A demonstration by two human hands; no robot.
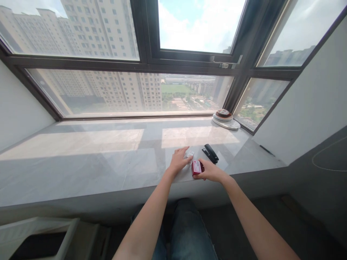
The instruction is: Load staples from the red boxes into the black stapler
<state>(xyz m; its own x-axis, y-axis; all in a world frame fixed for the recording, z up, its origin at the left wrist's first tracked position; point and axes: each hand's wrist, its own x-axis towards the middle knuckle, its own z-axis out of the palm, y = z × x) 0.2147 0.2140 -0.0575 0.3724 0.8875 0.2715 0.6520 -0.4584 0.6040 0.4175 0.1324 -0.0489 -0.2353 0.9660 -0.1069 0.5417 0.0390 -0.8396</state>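
Note:
My right hand is closed around a small red box with a white label, held at the front edge of the windowsill. My left hand is just left of the box, its fingers stretched out and apart over the sill. A small whitish, partly see-through item shows between its thumb and fingers; whether the hand touches it I cannot tell. Behind my right hand a black stapler lies at a slant on the sill.
A stack of round plates or discs sits in the sill's far right corner. Near the right wall lies a thin dark stick. The pale marble windowsill ends just before my legs. At lower left stands a white piece of furniture.

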